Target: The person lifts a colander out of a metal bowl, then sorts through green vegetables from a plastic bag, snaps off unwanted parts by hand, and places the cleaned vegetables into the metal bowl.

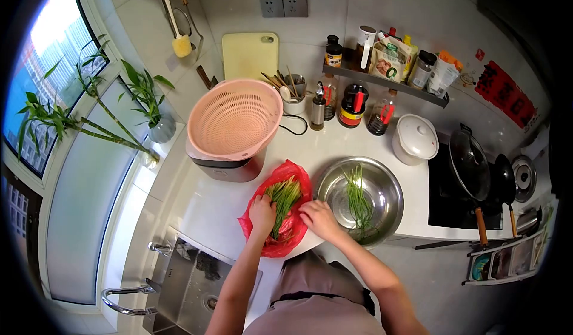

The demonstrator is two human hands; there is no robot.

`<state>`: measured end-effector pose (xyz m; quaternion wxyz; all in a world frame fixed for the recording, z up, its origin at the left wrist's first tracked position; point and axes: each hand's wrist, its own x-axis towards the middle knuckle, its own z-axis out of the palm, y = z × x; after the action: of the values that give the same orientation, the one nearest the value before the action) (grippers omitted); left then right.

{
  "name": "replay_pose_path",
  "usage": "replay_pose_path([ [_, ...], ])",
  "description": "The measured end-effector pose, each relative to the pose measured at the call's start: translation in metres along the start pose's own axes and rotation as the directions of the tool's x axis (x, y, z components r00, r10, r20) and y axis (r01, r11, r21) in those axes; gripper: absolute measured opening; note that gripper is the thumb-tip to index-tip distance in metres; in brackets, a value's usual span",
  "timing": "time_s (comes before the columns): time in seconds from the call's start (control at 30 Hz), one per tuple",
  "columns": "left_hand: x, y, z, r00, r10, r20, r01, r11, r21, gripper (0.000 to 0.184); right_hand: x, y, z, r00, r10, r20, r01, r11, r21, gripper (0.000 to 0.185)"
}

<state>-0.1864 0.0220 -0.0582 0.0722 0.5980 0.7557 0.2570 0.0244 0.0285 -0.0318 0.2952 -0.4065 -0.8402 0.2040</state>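
A red plastic bag [246,222] lies spread on the counter, holding a bunch of long thin green stalks that look like chives [288,193]. My left hand [262,214] reaches over the bag's left side, its fingers curled onto the chives. At the bag's right edge, my right hand [319,218] has its fingers bent and drawn together; whatever is between them is too small to make out. To the right, a stainless steel basin [391,201] contains a smaller bundle of green chives [359,202], close beyond my right hand.
A pink colander [236,120] rests on an appliance [230,169] behind the bag. The sink [185,293] and faucet [128,293] are at lower left. Bottles [318,108], a white lidded pot [416,138] and a stove [441,186] with a pan [470,165] line the back and right.
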Motion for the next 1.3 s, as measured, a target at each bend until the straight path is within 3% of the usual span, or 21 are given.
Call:
replay_pose_path([
  [0.17,0.004,-0.008,0.014,0.996,-0.053,0.069,0.043,0.989,0.144,0.018,-0.01,0.002,0.013,0.997,-0.055,0.062,0.059,0.996,-0.068,0.019],
  [0.3,0.001,-0.017,0.022,0.994,-0.08,0.075,0.069,0.989,0.134,0.016,-0.013,0.004,0.009,0.994,-0.051,0.102,0.054,0.998,-0.027,0.018],
  [0.43,-0.013,0.013,-0.015,1.0,0.014,0.018,-0.014,0.999,-0.036,0.012,-0.009,-0.003,0.004,0.996,0.006,0.089,-0.008,1.0,0.018,0.019],
  [0.57,-0.027,0.041,-0.039,0.995,0.081,-0.053,-0.093,0.958,-0.273,0.012,0.006,-0.019,0.0,0.984,0.179,0.013,-0.177,0.958,0.227,0.021],
  [0.73,-0.041,0.062,-0.046,0.99,0.135,-0.034,-0.138,0.919,-0.369,0.012,0.02,-0.022,0.019,0.924,0.38,-0.043,-0.31,0.808,0.501,0.024],
  [0.8,-0.048,0.068,-0.048,0.97,0.234,-0.063,-0.241,0.907,-0.345,0.012,0.025,-0.019,0.023,0.895,0.445,0.032,-0.366,0.691,0.623,0.024],
  [0.9,-0.052,0.077,-0.061,0.978,0.204,-0.048,-0.205,0.89,-0.407,0.008,0.024,-0.017,0.016,0.872,0.465,0.15,-0.444,0.625,0.642,0.017],
  [0.97,-0.051,0.078,-0.065,0.985,0.164,-0.057,-0.172,0.876,-0.451,0.005,0.023,-0.018,0.006,0.866,0.474,0.159,-0.442,0.579,0.685,0.015],
  [1.03,-0.046,0.071,-0.064,0.963,0.108,-0.247,-0.208,0.882,-0.422,0.004,0.023,-0.021,-0.008,0.867,0.47,0.166,-0.415,0.496,0.762,0.015],
  [1.13,-0.045,0.062,-0.06,0.99,0.002,-0.138,-0.081,0.817,-0.572,0.01,0.025,-0.025,-0.034,0.871,0.482,0.094,-0.341,0.455,0.823,0.015],
  [1.17,-0.045,0.057,-0.055,0.981,0.071,-0.18,-0.156,0.837,-0.525,0.012,0.026,-0.027,-0.047,0.878,0.473,0.079,-0.317,0.448,0.836,0.014],
  [1.3,-0.05,0.053,-0.045,0.988,0.082,-0.129,-0.137,0.853,-0.504,0.012,0.03,-0.045,-0.104,0.871,0.491,-0.014,-0.198,0.377,0.905,0.017],
])
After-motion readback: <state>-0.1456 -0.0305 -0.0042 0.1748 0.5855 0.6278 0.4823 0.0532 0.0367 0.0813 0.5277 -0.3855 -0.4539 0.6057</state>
